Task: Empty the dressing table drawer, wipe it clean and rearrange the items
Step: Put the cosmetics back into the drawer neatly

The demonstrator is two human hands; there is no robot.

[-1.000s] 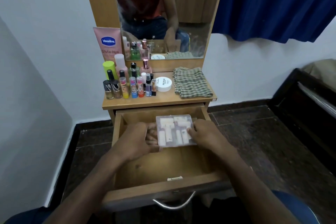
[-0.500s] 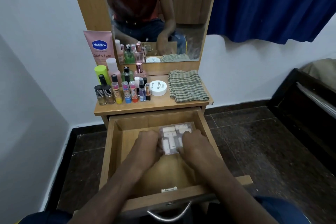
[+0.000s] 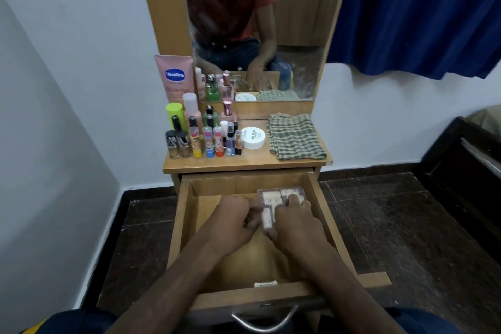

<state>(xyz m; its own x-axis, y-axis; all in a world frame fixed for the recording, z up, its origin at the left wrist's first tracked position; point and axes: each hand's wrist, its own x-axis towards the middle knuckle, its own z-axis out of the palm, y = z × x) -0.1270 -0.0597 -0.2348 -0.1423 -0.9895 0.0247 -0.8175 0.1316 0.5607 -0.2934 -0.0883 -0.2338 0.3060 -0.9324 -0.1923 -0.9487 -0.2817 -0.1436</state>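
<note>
The wooden drawer (image 3: 184, 225) is pulled open below the dressing table top. A clear plastic box (image 3: 273, 198) with pale compartments lies in its back right part. My left hand (image 3: 233, 222) grips the box's left edge. My right hand (image 3: 294, 221) lies over its right side, with fingers on the lid. Both hands cover much of the box. On the table top stand several small bottles (image 3: 200, 141), a pink Vaseline tube (image 3: 174, 77), a white round jar (image 3: 252, 138) and a folded green checked cloth (image 3: 294, 137).
A mirror (image 3: 257, 27) rises behind the table top. A white wall stands at the left, and a blue curtain (image 3: 420, 8) hangs at the upper right. Dark furniture (image 3: 466, 165) sits at the right on a dark tiled floor. A metal handle (image 3: 264, 324) hangs on the drawer front.
Both hands have lowered the clear box from above the drawer down to its floor and shifted it toward the back right. The camera has tilted, showing more of the mirror.
</note>
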